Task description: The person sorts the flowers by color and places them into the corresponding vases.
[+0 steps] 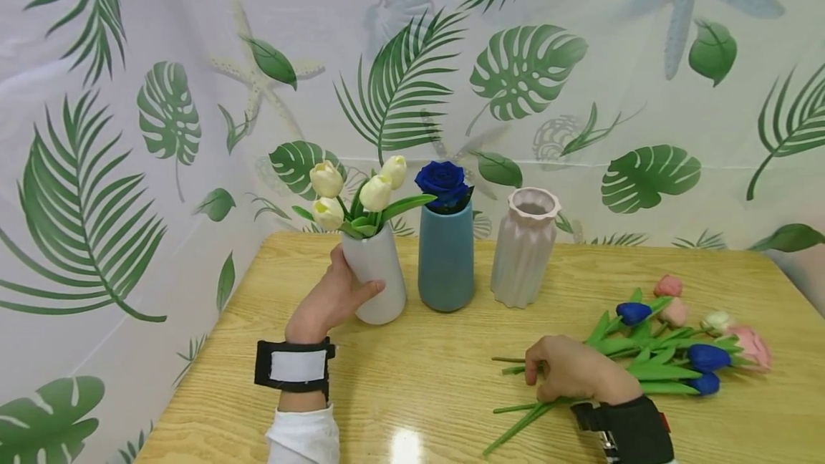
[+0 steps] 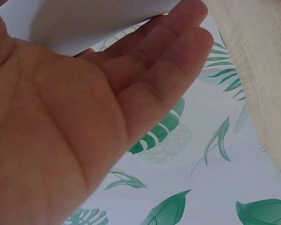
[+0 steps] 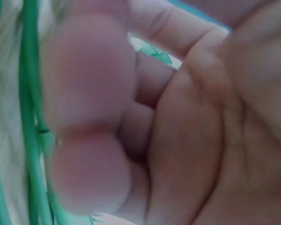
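Left hand (image 1: 331, 301) grips a white vase (image 1: 382, 278), centre-left; right hand (image 1: 573, 369) bends over flower stems (image 1: 520, 427), lower right, pinch unclear.

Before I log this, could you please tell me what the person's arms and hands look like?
The left hand and right hand are bare. The left arm wears a black strap with a white rectangular patch and a white sleeve; the right, a black band with a small red tag.

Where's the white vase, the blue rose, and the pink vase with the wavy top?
White vase (image 1: 382, 266): head view, on its smooth side.
Blue rose (image 1: 442, 181): head view, on its petals.
Pink vase (image 1: 523, 261): head view, on its ridged side.
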`<state>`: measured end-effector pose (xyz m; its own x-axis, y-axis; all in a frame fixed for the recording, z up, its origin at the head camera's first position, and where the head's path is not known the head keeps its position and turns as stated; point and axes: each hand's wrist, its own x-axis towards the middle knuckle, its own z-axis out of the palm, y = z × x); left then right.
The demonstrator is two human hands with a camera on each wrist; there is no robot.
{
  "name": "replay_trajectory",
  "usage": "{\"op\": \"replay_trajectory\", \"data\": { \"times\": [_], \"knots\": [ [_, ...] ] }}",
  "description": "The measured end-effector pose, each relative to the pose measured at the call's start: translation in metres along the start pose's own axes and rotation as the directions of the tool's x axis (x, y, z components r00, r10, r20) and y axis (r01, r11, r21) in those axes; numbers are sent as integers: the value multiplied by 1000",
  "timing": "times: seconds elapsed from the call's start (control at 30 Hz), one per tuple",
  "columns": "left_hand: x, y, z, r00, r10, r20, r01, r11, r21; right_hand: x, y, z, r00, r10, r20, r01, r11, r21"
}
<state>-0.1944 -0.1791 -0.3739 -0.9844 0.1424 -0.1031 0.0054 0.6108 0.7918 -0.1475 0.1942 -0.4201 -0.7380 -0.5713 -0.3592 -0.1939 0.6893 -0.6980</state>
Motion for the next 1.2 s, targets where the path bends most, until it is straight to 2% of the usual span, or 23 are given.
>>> {"op": "replay_trajectory", "data": {
  "times": [0.23, 0.4, 0.53, 0.63, 0.73, 0.8, 0.87, 0.93, 1.0, 1.03, 1.07, 1.1, 1.13, 1.2],
  "knots": [
    [0, -1, 0, 1000, 0, 0, 0, 1000, 1, 0, 3, -2, 998, -57, -3, 57, 997, -55],
    [0, -3, 1, 1000, -4, 1, 4, 1000, -1, -2, 6, -4, 999, -33, 16, 33, 999, -13],
    [0, -3, 1, 1000, -3, 0, 3, 1000, 0, -1, 5, -1, 999, -50, -20, 49, 997, -65],
    [0, -2, 0, 1000, 1, 2, -1, 1000, -3, 2, 0, 0, 998, -46, -50, 43, 997, -56],
    [1, -2, 0, 1000, 3, 2, -3, 1000, 0, 3, -8, -1, 996, -5, -93, 12, 997, 72],
    [1, -1, -1, 1000, 2, 1, -2, 1000, 0, 3, -14, -3, 988, 24, -154, 4, 984, 177],
    [1, -1, -1, 1000, 1, 0, -1, 1000, 3, 3, -20, -4, 969, 62, -239, 9, 959, 282],
    [1, -1, -1, 1000, -4, 0, 4, 1000, 6, 4, -26, -3, 938, 110, -330, 29, 921, 390],
    [1, 0, -1, 1000, -9, 2, 9, 1000, 9, 7, -32, 0, 902, 162, -401, 84, 844, 530],
    [0, 0, -1, 1000, -18, 3, 18, 1000, 12, 8, -35, 1, 888, 180, -424, 131, 784, 607],
    [0, 0, -1, 1000, -29, 6, 29, 999, 20, 9, -38, 3, 878, 191, -440, 191, 703, 685],
    [-1, 1, -1, 999, -44, 11, 43, 999, 30, 10, -40, 5, 873, 197, -446, 257, 591, 764],
    [-2, 1, -1, 998, -59, 18, 58, 997, 51, 11, -43, 7, 873, 204, -443, 317, 453, 833],
    [-4, 3, -1, 992, -118, 32, 114, 988, 107, 13, -50, 10, 887, 228, -402, 381, 129, 915]
  ]
}}
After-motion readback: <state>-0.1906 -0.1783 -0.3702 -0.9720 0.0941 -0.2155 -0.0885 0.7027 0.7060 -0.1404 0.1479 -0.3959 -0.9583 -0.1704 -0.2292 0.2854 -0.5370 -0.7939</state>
